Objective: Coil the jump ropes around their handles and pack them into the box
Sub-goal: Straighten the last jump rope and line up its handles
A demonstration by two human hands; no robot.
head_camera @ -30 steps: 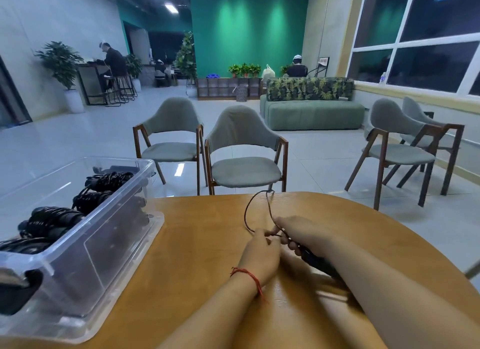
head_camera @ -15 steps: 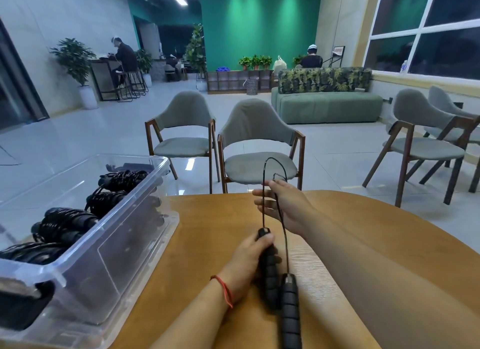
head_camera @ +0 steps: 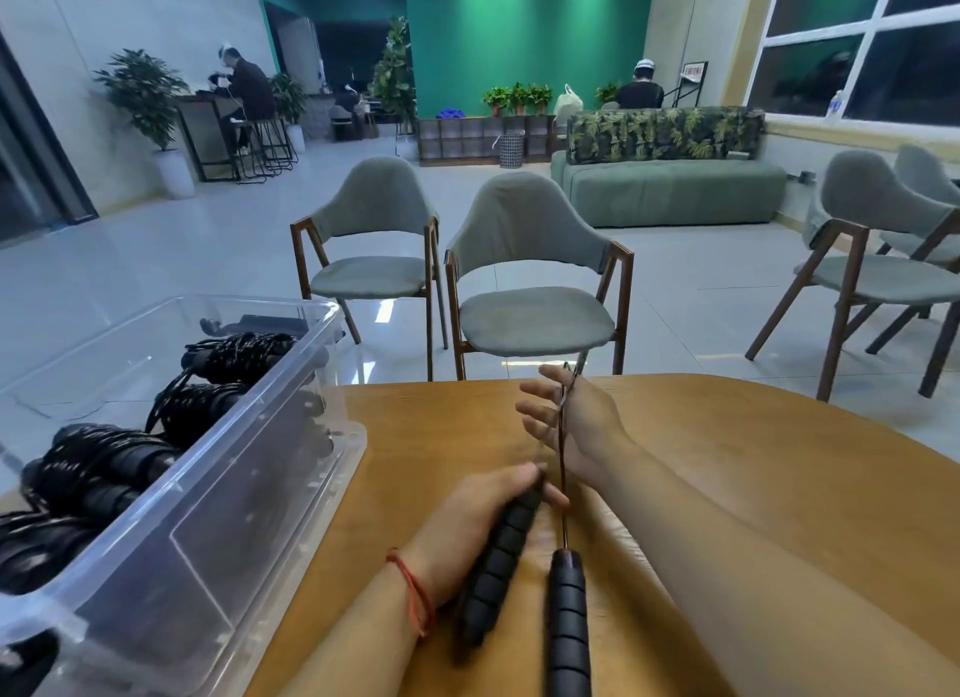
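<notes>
My left hand [head_camera: 475, 514] grips one black ribbed handle [head_camera: 496, 566] of a jump rope, low over the wooden table [head_camera: 753, 488]. The second handle [head_camera: 569, 629] lies beside it on the table, untouched. A thin dark rope [head_camera: 562, 488] runs from that handle straight up to my right hand [head_camera: 576, 426]. It crosses the palm there and loops out just past the table's far edge. My right hand's fingers are spread and point left. The clear plastic box [head_camera: 218, 457] stands at the left with several coiled black ropes [head_camera: 104, 468] inside.
The box overhangs the table's left edge. Two grey chairs [head_camera: 530, 281] stand just beyond the far edge, more chairs [head_camera: 872, 260] at the right. Bare tabletop lies to the right of my arms. People sit far off in the room.
My hands were together on the rope; the left took one handle while the right drew the rope away toward the far edge. My right fingers have now spread.
</notes>
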